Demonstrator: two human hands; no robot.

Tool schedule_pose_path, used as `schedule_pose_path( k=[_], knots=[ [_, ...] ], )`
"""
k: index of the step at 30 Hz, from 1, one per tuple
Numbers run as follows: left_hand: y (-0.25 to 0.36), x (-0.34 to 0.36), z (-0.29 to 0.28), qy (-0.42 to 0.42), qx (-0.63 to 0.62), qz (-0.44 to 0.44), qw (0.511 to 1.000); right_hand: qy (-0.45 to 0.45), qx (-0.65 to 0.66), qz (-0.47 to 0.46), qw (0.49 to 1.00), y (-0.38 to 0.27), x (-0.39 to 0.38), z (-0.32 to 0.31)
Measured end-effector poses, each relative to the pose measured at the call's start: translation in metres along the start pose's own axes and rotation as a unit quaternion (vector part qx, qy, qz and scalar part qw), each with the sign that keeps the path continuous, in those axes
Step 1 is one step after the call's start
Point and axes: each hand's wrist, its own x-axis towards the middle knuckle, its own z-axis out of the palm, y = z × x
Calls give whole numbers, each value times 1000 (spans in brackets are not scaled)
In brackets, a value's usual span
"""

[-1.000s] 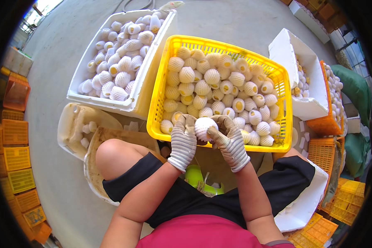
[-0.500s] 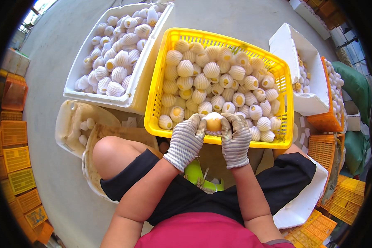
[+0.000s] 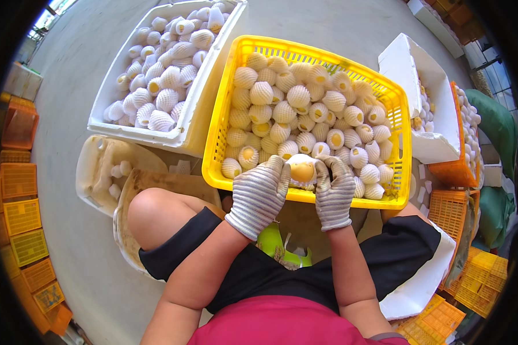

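Between my two gloved hands, at the near rim of the yellow basket [image 3: 410,172], is a round yellow-orange fruit [image 3: 302,171] partly wrapped in a white foam net. My left hand [image 3: 260,192], in a grey-and-white striped knit glove, is closed on the left edge of the net. My right hand [image 3: 334,192], in a matching glove, pinches its right side. The fruit's bare yellow face shows upward. Several foam-netted fruits [image 3: 282,112] fill the basket beyond my hands.
A white foam box [image 3: 178,138] of netted fruits stands at the far left, and another foam box [image 3: 437,144] at the right. A stained plastic container [image 3: 92,172] sits left of my knee. Stacked orange and yellow crates [image 3: 22,218] line the left side.
Both hands still hold the fruit in its net. The right hand has shifted slightly right, and more of the fruit's yellow face shows between them. The view has moved a little.
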Motion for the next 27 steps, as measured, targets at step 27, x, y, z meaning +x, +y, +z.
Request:
schedule_pose_path(
  k=[27],
  knots=[
    [-98,71,-100,247,-619,-282,691,-139,298,234,915,17,64,27]
  ],
)
